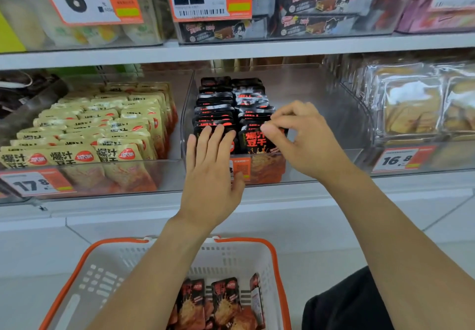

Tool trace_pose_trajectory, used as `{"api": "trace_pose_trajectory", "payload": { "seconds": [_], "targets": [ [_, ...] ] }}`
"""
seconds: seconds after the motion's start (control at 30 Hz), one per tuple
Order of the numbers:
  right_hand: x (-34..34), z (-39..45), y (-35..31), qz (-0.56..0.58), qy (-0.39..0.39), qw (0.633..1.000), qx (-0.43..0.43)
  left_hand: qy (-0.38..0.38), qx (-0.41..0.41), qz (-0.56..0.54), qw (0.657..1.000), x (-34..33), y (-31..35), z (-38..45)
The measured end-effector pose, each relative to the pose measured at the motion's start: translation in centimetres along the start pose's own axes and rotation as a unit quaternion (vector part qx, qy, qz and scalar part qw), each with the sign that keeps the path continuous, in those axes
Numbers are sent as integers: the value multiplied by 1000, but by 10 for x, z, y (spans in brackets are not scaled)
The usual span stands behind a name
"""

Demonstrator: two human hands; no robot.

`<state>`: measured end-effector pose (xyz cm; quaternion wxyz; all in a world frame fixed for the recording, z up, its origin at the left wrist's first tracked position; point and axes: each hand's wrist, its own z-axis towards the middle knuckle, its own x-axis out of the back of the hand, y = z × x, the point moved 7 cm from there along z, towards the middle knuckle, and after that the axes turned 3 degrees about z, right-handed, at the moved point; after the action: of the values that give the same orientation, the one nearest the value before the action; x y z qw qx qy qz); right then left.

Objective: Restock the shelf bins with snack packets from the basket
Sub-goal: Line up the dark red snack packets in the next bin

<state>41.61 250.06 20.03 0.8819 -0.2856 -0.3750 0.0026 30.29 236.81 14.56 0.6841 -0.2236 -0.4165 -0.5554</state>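
Note:
A clear shelf bin (334, 113) holds two rows of black snack packets (218, 103) standing upright at its left side. My left hand (210, 172) lies with straight fingers against the front packet of the left row. My right hand (300, 136) pinches the top of the front black packet (254, 142) of the right row. Below, a white basket with an orange rim (272, 255) holds several more black packets (218, 304).
A bin of beige packets (102, 134) stands to the left and clear-wrapped cakes (411, 106) to the right. Price tags hang on the bin fronts. The upper shelf carries boxed bars (318, 3). The right half of the black-packet bin is bare.

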Motion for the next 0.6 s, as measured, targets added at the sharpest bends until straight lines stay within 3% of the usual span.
{"api": "trace_pose_trajectory", "payload": {
  "seconds": [0.33,0.43,0.6],
  "targets": [
    [-13,-11,12,33,2,994,-108,5,5,-12,1000,2,-1,0],
    [-19,-11,12,0,-65,988,-139,3,4,-11,1000,2,-1,0],
    [-41,-9,9,-115,-205,965,-115,1,0,-10,1000,3,0,0]
  ]
}}
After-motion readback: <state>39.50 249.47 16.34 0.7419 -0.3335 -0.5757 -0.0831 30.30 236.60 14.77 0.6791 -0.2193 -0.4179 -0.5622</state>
